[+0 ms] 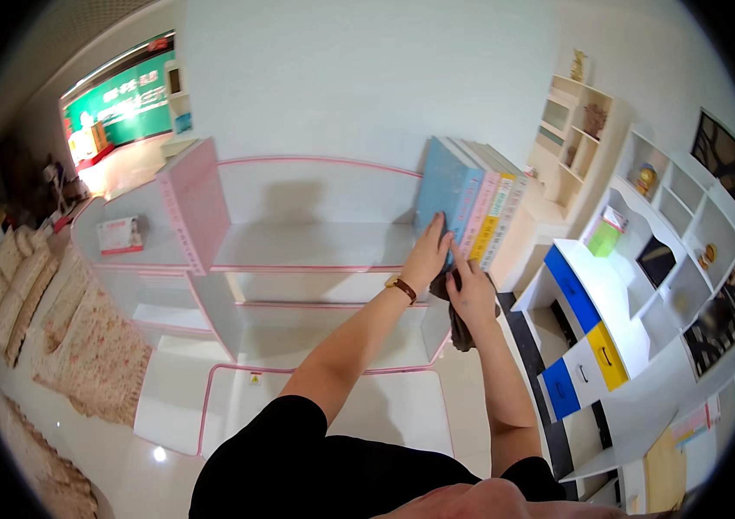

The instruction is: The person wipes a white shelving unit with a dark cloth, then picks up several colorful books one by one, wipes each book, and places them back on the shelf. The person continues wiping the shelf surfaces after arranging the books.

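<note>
Several large upright books or book-shaped boxes stand in a row at the right end of the shelf unit's top; a light blue one (446,188) is leftmost, then pink, yellow-and-white and grey spines. My left hand (427,252), with a watch on its wrist, rests against the lower part of the blue one. My right hand (473,292) touches the bottom of the spines with spread fingers. Beneath it hangs a dark brown cloth (462,327); whether the palm holds it is hidden. A pink upright book (195,201) stands on the left of the white shelf unit (315,245) with pink edging.
A small white-and-red box (121,235) lies on the left shelf. Below is a white desktop (322,405) with pink edging. To the right stand a white desk with blue and yellow drawers (607,357) and a cream cabinet (578,146). Beds with patterned covers (91,337) are at left.
</note>
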Action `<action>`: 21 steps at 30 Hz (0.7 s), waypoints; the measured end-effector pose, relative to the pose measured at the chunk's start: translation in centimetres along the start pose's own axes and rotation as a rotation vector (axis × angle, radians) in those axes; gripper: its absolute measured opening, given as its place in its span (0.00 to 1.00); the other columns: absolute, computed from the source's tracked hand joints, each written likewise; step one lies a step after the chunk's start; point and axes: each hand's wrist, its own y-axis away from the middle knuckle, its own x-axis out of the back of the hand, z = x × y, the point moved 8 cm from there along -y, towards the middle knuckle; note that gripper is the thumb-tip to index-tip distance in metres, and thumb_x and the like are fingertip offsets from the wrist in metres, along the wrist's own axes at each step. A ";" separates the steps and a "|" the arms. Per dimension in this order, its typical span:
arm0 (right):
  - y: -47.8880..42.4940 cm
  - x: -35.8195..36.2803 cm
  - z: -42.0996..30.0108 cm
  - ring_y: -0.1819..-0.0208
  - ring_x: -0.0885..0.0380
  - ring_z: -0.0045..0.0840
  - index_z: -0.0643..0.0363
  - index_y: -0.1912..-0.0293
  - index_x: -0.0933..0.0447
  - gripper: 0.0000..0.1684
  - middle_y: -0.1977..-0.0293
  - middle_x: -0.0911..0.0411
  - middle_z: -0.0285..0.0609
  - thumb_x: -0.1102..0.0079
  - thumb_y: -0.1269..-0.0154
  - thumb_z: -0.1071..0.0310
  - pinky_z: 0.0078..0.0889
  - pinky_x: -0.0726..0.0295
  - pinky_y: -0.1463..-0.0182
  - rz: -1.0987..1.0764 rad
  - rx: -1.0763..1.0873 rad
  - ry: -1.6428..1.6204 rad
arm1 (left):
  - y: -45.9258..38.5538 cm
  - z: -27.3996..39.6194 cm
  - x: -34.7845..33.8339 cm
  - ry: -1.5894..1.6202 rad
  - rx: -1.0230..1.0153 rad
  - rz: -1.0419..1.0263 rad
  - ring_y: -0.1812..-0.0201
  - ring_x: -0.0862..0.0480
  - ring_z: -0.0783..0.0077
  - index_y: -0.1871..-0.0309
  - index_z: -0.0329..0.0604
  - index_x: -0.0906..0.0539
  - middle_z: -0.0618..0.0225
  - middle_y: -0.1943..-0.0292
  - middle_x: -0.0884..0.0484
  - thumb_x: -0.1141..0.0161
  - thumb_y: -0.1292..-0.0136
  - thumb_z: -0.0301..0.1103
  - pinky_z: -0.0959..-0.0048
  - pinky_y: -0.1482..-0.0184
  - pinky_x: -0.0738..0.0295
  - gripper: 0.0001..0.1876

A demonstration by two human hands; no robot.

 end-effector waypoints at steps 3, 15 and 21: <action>-0.7 -0.6 -0.7 0.58 0.22 0.48 0.43 0.30 0.38 0.37 0.56 0.24 0.52 0.43 0.39 0.67 0.46 0.21 0.55 -0.039 0.008 0.008 | 2.0 0.9 5.4 -0.044 -0.090 0.098 0.32 0.34 0.47 0.33 0.32 0.34 0.45 0.34 0.31 0.49 0.28 0.36 0.61 0.31 0.39 0.25; -0.2 -1.8 -2.2 0.63 0.23 0.42 0.51 0.36 0.30 0.29 0.63 0.24 0.48 0.44 0.38 0.69 0.43 0.22 0.58 0.154 0.107 -0.008 | 10.9 -4.1 46.3 -0.710 0.037 0.985 0.33 0.35 0.45 0.33 0.23 0.41 0.40 0.36 0.34 0.36 0.40 0.34 0.58 0.31 0.44 0.38; -1.1 -1.5 -9.7 0.60 0.22 0.39 0.57 0.48 0.22 0.19 0.62 0.23 0.44 0.41 0.40 0.72 0.38 0.22 0.57 0.157 0.280 -0.235 | 9.9 -6.1 44.5 -0.465 0.327 0.682 0.61 0.17 0.53 0.49 0.35 0.26 0.48 0.62 0.18 0.37 0.38 0.41 0.63 0.59 0.24 0.21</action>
